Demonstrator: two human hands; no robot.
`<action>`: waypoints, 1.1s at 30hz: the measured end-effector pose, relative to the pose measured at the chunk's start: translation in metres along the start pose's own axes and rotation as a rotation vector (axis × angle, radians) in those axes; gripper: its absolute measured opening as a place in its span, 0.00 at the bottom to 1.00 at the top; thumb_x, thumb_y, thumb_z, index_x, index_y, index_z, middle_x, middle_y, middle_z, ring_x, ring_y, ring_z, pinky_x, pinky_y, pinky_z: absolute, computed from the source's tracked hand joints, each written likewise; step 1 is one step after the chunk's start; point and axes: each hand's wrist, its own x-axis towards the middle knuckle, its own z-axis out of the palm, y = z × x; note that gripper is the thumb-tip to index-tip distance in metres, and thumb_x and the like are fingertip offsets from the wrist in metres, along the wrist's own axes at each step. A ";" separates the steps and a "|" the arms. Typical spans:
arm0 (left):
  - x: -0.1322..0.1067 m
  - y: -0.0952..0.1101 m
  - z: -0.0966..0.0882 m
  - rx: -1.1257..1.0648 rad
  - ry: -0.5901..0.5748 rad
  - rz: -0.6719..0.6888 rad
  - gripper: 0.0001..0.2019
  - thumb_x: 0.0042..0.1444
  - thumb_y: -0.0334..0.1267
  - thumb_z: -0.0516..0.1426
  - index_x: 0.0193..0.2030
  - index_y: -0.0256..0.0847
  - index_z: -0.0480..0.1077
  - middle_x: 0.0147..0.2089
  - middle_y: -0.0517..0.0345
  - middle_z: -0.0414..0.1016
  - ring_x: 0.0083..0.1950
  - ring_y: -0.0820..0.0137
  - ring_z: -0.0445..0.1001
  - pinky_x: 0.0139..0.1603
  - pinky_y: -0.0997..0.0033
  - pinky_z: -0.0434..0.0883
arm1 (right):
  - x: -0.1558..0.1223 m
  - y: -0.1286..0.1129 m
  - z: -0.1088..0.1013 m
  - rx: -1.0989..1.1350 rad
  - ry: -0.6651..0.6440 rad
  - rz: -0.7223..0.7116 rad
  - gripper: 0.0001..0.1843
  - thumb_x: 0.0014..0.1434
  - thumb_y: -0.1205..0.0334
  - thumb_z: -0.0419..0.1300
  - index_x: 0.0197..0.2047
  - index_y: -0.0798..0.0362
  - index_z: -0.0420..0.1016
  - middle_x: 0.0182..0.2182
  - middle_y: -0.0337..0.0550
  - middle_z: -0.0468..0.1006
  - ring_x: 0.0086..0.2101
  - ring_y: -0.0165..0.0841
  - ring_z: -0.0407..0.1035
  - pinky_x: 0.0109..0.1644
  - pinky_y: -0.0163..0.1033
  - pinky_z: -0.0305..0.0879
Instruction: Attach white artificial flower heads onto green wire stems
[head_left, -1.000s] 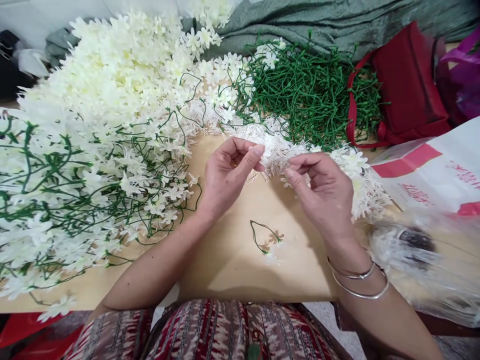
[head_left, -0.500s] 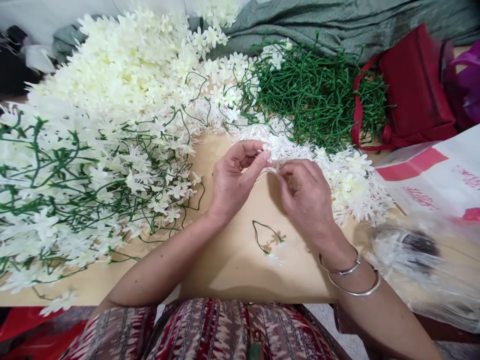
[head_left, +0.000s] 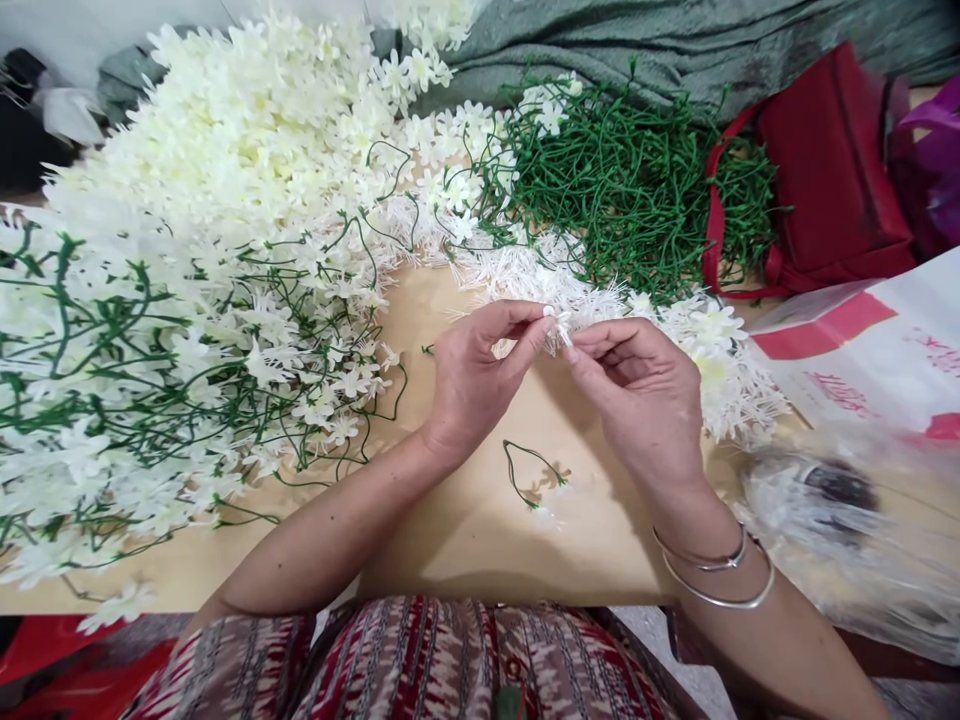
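Head view, the only one we have, shows the left hand [head_left: 487, 375] pinching a small white piece [head_left: 557, 324] between thumb and forefinger, above the near edge of the white bristle heap [head_left: 525, 268]. The right hand [head_left: 649, 405] brings its thumb and forefinger together at the piece's lower right end, its other fingers curled; we cannot tell whether one part or two lie between the fingertips. What worries us most is a slip: so slight a piece could turn or drop if either pinch loosens, and among bristles of the same pale colour we might hardly find it again. Too hard a squeeze, we judge, could bend thin petals or strands, and since the fingertips hide much of the piece, a poor alignment could pass unnoticed. The forked green stem [head_left: 512, 468] lies on the table [head_left: 450, 545] below the hands, where a lowered wrist could brush it aside. Against the frame half a second ago, we find the right hand turned more open and its wrist farther right, whereas its fingers were then bent down at the bristles; the left hand sits slightly lower, and the forked stem has stayed put.
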 end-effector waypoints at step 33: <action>-0.003 -0.004 0.002 0.059 -0.102 0.093 0.05 0.66 0.35 0.64 0.45 0.46 0.83 0.44 0.56 0.88 0.41 0.70 0.85 0.47 0.69 0.82 | 0.006 0.018 -0.006 0.211 -0.162 0.207 0.17 0.54 0.55 0.72 0.45 0.45 0.74 0.26 0.30 0.74 0.27 0.29 0.67 0.34 0.38 0.66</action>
